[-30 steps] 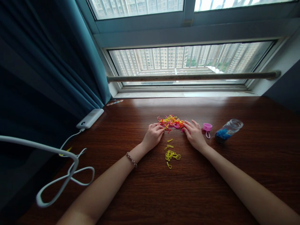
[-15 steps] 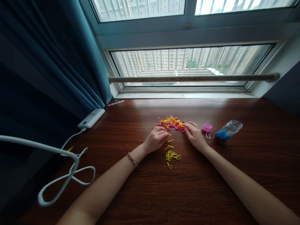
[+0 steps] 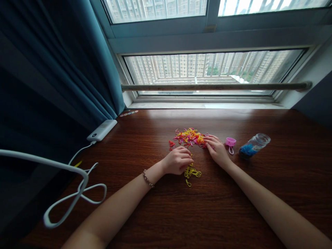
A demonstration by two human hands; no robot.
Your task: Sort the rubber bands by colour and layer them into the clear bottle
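Two bare forearms extend over a dark, glossy wood-grain counter (image 3: 197, 218) below a window (image 3: 207, 69). Near the middle lies a loose pile of small elastic bands (image 3: 190, 135) in yellow, orange, red and pink, with a few red bands (image 3: 171, 144) just to its left. The left hand (image 3: 178, 160), with a beaded bracelet (image 3: 147, 179) at its wrist, has its fingers curled in over a small heap of yellow bands (image 3: 192, 172) nearer the person; whether it grips one cannot be told. The right hand (image 3: 215, 149) is open, fingers loosely extended, fingertips at the pile's right edge. Beyond it to the right are a pink lid with a loop (image 3: 230, 141) and a tilted clear jar (image 3: 259, 140) containing blue pieces (image 3: 247, 149). At left, a white cable (image 3: 75, 207) runs to a white device (image 3: 102, 130) beside a blue curtain (image 3: 103, 76)
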